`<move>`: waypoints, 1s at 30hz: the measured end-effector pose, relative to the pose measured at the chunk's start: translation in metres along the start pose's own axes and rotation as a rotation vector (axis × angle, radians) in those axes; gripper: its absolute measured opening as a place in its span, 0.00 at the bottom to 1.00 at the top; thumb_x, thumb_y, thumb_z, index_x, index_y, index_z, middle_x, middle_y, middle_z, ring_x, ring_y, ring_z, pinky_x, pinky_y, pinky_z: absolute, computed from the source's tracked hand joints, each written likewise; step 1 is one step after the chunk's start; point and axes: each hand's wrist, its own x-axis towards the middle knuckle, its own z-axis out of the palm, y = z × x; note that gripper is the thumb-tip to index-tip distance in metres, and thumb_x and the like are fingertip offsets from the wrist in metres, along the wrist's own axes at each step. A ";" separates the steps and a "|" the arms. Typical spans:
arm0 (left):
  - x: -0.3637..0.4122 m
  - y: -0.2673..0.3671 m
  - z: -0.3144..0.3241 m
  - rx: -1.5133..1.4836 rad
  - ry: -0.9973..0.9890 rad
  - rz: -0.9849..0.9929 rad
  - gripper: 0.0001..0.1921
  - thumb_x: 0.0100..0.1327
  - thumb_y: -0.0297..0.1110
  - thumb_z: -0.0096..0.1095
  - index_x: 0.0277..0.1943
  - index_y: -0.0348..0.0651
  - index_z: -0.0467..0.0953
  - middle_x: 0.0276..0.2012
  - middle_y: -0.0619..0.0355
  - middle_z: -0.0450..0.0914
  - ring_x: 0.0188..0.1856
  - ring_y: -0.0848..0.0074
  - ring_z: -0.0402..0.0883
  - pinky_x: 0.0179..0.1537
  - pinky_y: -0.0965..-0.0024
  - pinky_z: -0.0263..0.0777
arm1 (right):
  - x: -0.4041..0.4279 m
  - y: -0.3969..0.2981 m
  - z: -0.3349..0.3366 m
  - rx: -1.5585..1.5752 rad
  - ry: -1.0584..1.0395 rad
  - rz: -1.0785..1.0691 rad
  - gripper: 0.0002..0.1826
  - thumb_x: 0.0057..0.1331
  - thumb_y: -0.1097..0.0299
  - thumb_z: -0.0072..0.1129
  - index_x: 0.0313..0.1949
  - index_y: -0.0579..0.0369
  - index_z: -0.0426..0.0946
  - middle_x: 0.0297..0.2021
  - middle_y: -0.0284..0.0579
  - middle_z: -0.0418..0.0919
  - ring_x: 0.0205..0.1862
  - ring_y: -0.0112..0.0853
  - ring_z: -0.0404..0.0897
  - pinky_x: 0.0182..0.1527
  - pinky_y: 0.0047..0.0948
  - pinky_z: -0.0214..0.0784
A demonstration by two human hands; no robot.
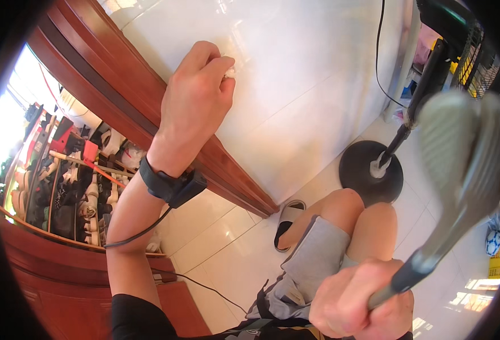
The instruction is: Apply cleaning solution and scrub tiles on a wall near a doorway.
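Note:
My left hand [197, 91] is closed around a small white crumpled wad [230, 72], only partly visible between thumb and fingers. It is at the glossy white tiled wall [284, 85], beside the brown wooden door frame [118, 72]; whether the wad touches the tile I cannot tell. A black strap with a small device [186, 187] circles my left wrist, and a cable runs from it. My right hand [360, 297] grips the handle of a long-handled tool with a ribbed, two-lobed grey-green head [466, 157]. The blurred head is raised toward the camera on the right.
A pedestal fan's round black base [371, 172] stands on the tiled floor [216, 246] beyond my knees. Shoes fill a rack [71, 187] through the doorway on the left. A power cord [377, 63] hangs along the wall. A ball [493, 242] and a yellow crate [498, 263] are far right.

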 end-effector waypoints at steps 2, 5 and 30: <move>0.005 -0.005 0.011 0.039 0.029 0.038 0.12 0.53 0.16 0.68 0.41 0.38 0.85 0.42 0.56 0.82 0.33 0.68 0.82 0.34 0.68 0.77 | 0.006 -0.006 0.006 -0.118 0.048 0.002 0.27 0.81 0.48 0.45 0.34 0.62 0.67 0.16 0.33 0.62 0.13 0.18 0.55 0.16 0.22 0.45; -0.013 -0.027 -0.001 -0.057 0.052 0.049 0.13 0.53 0.16 0.68 0.42 0.38 0.85 0.42 0.56 0.82 0.30 0.72 0.81 0.31 0.70 0.76 | 0.029 -0.008 0.019 -0.175 0.168 0.130 0.26 0.81 0.49 0.45 0.38 0.65 0.70 0.18 0.34 0.65 0.14 0.18 0.57 0.17 0.19 0.47; 0.085 -0.017 0.003 0.198 0.004 0.136 0.17 0.56 0.26 0.67 0.50 0.36 0.78 0.39 0.42 0.78 0.42 0.52 0.80 0.46 0.58 0.75 | -0.002 -0.024 -0.043 0.014 0.369 0.236 0.20 0.80 0.57 0.45 0.31 0.58 0.68 0.16 0.28 0.58 0.15 0.16 0.51 0.17 0.23 0.41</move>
